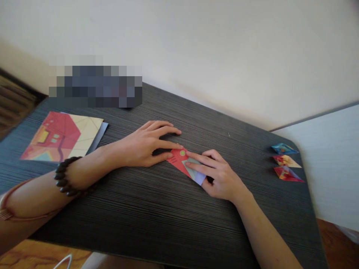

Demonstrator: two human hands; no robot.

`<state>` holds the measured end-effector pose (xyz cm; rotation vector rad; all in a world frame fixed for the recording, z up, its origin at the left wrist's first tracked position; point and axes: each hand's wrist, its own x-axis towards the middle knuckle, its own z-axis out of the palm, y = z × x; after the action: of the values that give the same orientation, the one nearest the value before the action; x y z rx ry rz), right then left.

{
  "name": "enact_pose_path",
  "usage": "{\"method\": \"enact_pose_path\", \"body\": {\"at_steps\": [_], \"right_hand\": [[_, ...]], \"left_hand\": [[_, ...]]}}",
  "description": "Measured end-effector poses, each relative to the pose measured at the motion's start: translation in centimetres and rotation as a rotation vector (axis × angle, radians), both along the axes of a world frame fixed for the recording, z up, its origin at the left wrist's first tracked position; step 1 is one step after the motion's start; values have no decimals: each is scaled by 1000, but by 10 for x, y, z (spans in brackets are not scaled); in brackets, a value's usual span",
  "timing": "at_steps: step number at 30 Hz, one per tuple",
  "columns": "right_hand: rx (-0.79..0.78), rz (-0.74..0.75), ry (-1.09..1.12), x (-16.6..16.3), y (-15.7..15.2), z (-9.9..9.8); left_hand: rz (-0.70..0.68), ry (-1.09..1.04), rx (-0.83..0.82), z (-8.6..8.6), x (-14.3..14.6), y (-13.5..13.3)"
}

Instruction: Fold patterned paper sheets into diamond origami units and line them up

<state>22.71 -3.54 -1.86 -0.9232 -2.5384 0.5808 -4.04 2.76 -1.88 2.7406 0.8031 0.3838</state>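
Closest, my beaded bracelet [62,177] circles my left wrist above the dark table [140,216]. Beyond it, my left hand [150,144] sets thumb and forefinger on the upper end of the folded paper [181,163], other fingers spread; whether I pinch or merely press there, I cannot tell. My right hand [220,175] holds its lower end, two fingers laid across the top. Three folded shapes [286,161] line the right edge, patterned sheets [64,136] lie leftward, and the pale wall [210,48] stands behind.
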Motion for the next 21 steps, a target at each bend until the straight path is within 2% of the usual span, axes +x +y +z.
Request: {"method": "enact_pose_path", "body": {"at_steps": [5, 8, 10, 16, 21], "right_hand": [[-130, 29, -19, -2, 0, 18], [-122, -52, -30, -13, 8, 26], [-62, -114, -92, -22, 16, 29], [116, -111, -349, -34, 32, 29], [291, -89, -372, -29, 27, 19]], "left_hand": [[-3, -9, -11, 0, 0, 0], [-3, -8, -7, 0, 0, 0], [-5, -2, -3, 1, 0, 0], [1, 10, 10, 3, 0, -2], [7, 12, 17, 1, 0, -2]]}}
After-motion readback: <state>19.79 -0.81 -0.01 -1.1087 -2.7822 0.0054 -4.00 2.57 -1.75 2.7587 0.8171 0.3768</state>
